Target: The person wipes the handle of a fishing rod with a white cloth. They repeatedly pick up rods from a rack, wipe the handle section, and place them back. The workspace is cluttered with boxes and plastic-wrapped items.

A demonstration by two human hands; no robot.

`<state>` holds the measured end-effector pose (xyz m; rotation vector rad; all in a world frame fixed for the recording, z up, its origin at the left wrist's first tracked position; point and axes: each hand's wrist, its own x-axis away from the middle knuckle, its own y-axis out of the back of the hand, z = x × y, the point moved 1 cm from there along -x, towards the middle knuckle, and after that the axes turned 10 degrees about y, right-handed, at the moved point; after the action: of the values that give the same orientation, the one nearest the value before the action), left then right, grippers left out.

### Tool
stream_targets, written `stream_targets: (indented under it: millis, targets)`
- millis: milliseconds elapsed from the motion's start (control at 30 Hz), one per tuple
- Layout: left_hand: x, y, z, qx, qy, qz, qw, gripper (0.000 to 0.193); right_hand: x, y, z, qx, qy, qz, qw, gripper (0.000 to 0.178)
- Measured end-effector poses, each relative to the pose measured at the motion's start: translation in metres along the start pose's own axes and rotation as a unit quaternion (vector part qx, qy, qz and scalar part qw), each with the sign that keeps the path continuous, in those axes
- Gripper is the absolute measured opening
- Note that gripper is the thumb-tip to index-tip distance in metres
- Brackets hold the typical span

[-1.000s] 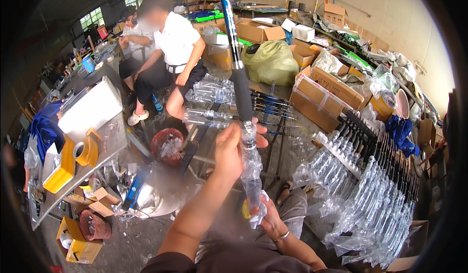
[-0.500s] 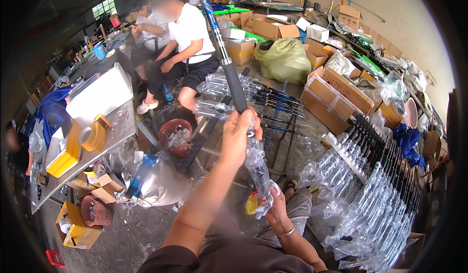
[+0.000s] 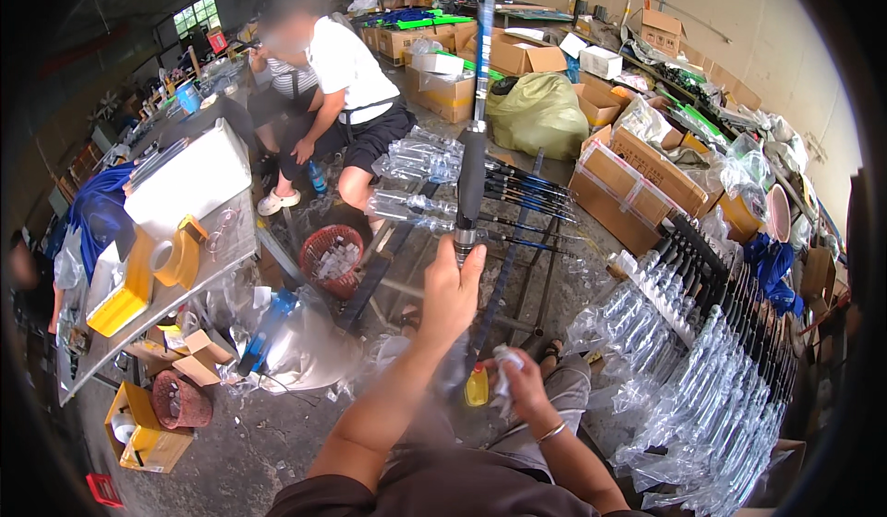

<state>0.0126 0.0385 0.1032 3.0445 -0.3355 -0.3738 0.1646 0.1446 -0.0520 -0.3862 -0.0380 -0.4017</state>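
My left hand [image 3: 453,291] is wrapped round a fishing rod [image 3: 472,175] just below its black foam grip, at the metal reel seat. The rod stands nearly upright, its blue and black shaft running up past the top edge of the view. Below my fist the rod's lower end is blurred and hard to make out. Lower and to the right, my right hand [image 3: 528,388] is closed on a crumpled white cloth [image 3: 506,374], apart from the rod. A yellow bottle [image 3: 477,386] stands beside that hand.
Plastic-wrapped rods [image 3: 693,397] lean in a row at right; more rods [image 3: 517,194] lie on a metal rack ahead. A red basket [image 3: 333,260] holds white pieces. A person in white [image 3: 356,73] sits ahead left, beside another person. Cardboard boxes [image 3: 637,184] and a table [image 3: 217,249] flank me.
The rod has swung from leaning left to nearly upright, and my left hand is slightly lower. My right hand and cloth have come away from the rod's plastic-covered lower end.
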Motion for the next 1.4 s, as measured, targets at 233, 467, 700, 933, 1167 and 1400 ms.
stream_targets:
  millis: [233, 467, 700, 933, 1167, 1400]
  targets:
    - [0.015, 0.026, 0.000, -0.291, -0.115, -0.044, 0.949, 0.027, -0.042, -0.008, 0.156, 0.396, 0.445, 0.021, 0.802, 0.039]
    - [0.036, 0.029, -0.020, -0.309, -0.140, 0.005, 0.941, 0.025, -0.042, -0.070, 0.248, 0.592, 0.574, 0.074, 0.561, 0.052]
    - [0.046, 0.035, -0.024, -0.282, -0.075, 0.051, 0.955, 0.025, -0.055, -0.079, 0.245, 0.588, 0.601, 0.055, 0.538, 0.052]
    - [0.051, 0.027, -0.026, -0.332, -0.167, -0.016, 0.928, 0.027, -0.045, -0.081, 0.222, 0.588, 0.593, 0.061, 0.546, 0.047]
    - [0.061, 0.027, -0.027, -0.289, -0.078, 0.051, 0.953, 0.026, -0.055, -0.071, 0.239, 0.611, 0.651, 0.012, 0.451, 0.036]
    - [0.068, 0.023, -0.027, -0.230, -0.023, 0.124, 0.965, 0.027, -0.054, -0.060, 0.239, 0.636, 0.648, 0.007, 0.420, 0.038]
